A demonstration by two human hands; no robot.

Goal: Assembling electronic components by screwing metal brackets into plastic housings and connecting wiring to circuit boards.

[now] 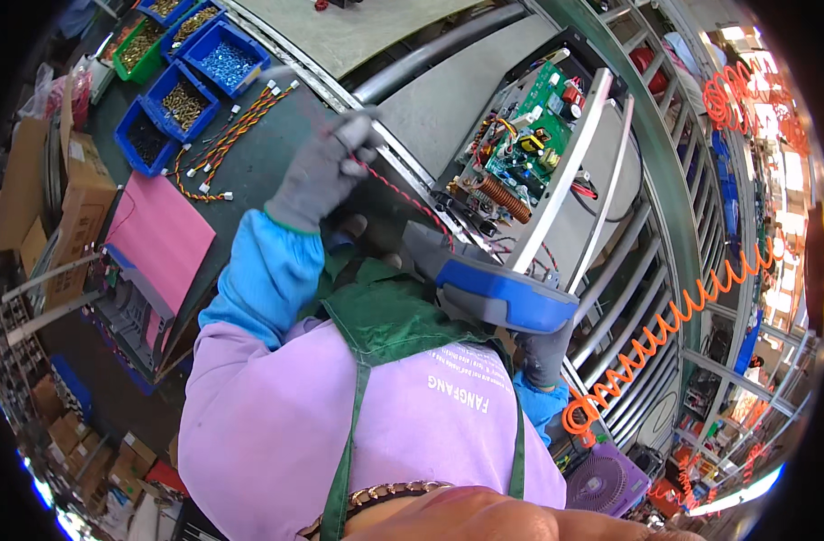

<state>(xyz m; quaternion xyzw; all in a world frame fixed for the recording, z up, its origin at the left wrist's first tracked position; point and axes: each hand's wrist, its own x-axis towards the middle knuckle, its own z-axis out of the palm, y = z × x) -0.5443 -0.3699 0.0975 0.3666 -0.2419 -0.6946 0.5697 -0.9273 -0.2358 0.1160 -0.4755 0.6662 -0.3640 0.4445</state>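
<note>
My left hand (326,169), in a grey glove, is closed with the fingers pinched on a thin twisted red-and-black wire (398,191). The wire runs down to a blue and grey plastic panel (509,296) in front of my body. My right hand (543,357), also gloved, is at the right underside of that panel, and its fingers are hidden behind it. Beyond the panel lies an open device with a green circuit board (543,122), a copper coil (504,197) and two pale metal bars (565,171) across it.
Blue bins (227,61) of screws and a green bin (141,50) stand at the far left. Yellow-and-red cables (236,140) and a pink sheet (164,230) lie nearer. Metal rollers (610,311) and an orange coiled hose (646,347) are on the right.
</note>
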